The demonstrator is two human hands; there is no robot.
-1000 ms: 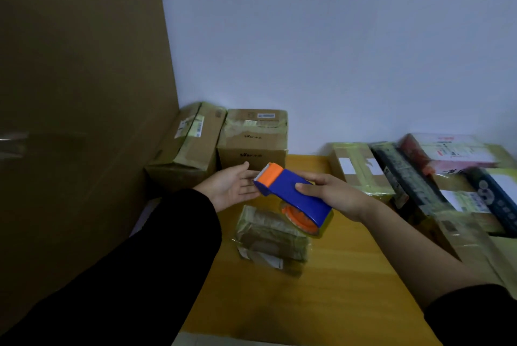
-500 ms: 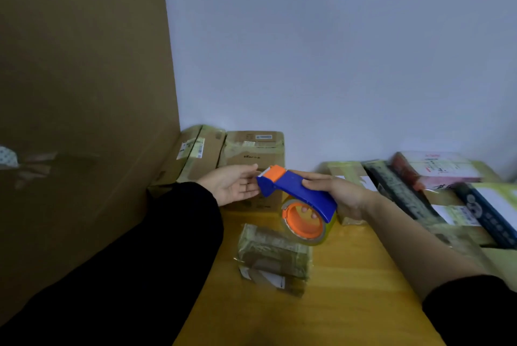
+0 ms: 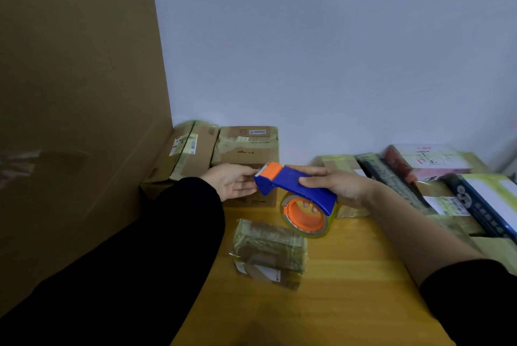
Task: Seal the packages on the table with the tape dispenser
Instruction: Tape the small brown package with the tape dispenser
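While the desk (image 3: pixel 349 275) carries a small wrapped package (image 3: pixel 268 253), we hold the tape dispenser (image 3: pixel 296 189) above it, seemingly light and rigid, our right hand (image 3: pixel 335 186) wrapped round its blue handle, our left hand (image 3: pixel 232 180) loose-fingered beside the toothed cutter

Right hand (image 3: pixel 342 186) curled in grip, left hand (image 3: pixel 234 181) open

L sleeve (image 3: pixel 140 261): black, plain, ends at wrist just behind L hand (image 3: pixel 233 182). R sleeve (image 3: pixel 470 298): black, stops well back from R hand (image 3: pixel 335 186).
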